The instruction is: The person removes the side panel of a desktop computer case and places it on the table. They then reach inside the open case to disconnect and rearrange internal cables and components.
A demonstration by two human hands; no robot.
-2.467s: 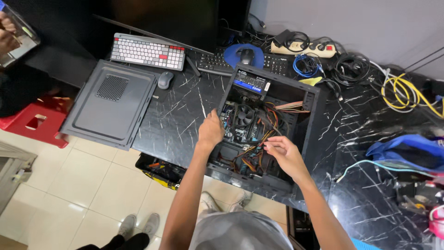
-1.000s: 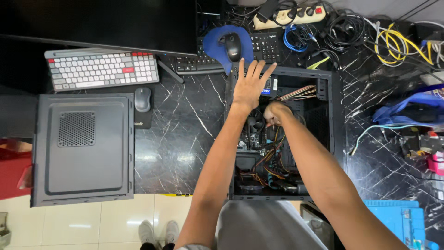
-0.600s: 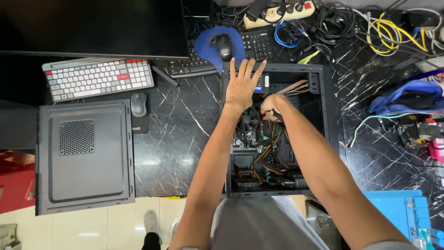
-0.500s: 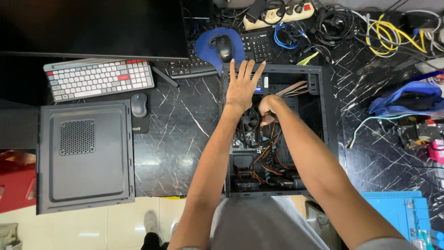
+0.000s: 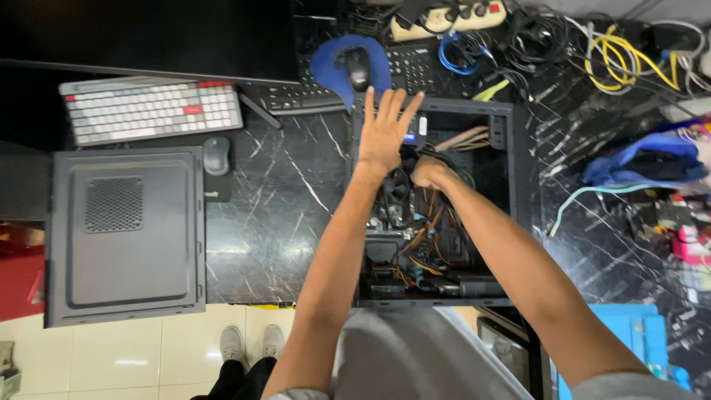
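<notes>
On the black marble-patterned tabletop (image 5: 281, 215), an open black metal computer case (image 5: 511, 192) lies on its side, holding a tangle of orange and black cables (image 5: 422, 248) and a small blue label (image 5: 409, 138) near its far wall. Left hand (image 5: 384, 133) hovers flat, grip wide and empty, over the case's far edge; right hand (image 5: 431, 172) closes on the cables inside. Well apart to the left lies the detached dark grey side panel (image 5: 126, 233).

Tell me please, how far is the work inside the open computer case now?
Done: the side panel is already off and lies on the black table, beside the open computer case. In hand: the left hand rests flat at the case's top edge, while the right hand grips the cables inside. Left: the wiring looks loose and the panel is not refitted.
</notes>
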